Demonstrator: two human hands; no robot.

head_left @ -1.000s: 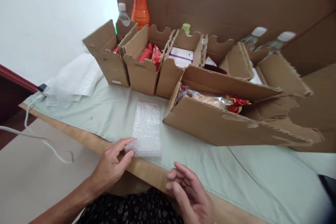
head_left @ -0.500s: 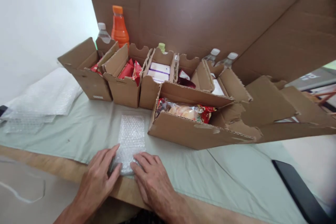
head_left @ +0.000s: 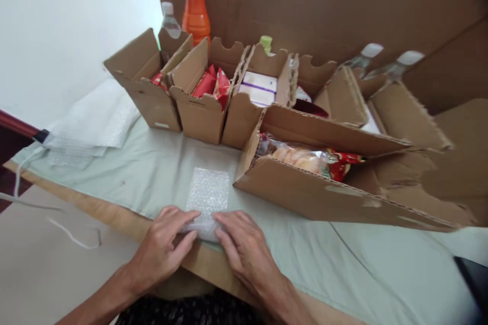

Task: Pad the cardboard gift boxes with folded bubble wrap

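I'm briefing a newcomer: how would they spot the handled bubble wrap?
Find the cardboard boxes, then the green cloth before them. There, touched by left hand and right hand, lies the bubble wrap strip, smaller than the bubble wrap pile at left.

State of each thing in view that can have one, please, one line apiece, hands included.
Bubble-wrap strip: lying on the cloth, near end apparently folded
Left hand: fingers touching the strip's near left side
Right hand: fingers touching its near right side
Orange bottle: capped, upright
Front cardboard box: open-topped
Clear food packet: inside that box; sealing unclear
Bubble-wrap pile: loosely heaped
Green cloth: spread, wrinkled
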